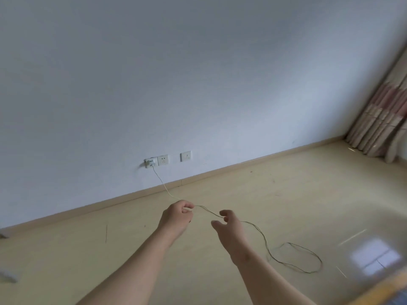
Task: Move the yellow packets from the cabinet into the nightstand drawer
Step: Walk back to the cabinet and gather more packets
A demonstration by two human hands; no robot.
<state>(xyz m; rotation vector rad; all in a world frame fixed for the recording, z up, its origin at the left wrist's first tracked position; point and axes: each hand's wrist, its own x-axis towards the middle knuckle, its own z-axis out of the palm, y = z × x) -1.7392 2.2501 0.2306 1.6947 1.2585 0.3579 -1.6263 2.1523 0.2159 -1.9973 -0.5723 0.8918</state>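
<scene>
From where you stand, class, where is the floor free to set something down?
Free: floor between skirting board and curtain, and floor left of the left hand. Crowded: the cable from the wall socket, looping right of the right hand.

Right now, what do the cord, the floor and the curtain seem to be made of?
Cord: thin, pale, probably plastic-coated wire; it bends in loose loops.
Floor: smooth glossy beige, perhaps vinyl or laminate; it mirrors window light.
Curtain: matte woven fabric, by its soft hanging folds.
</scene>
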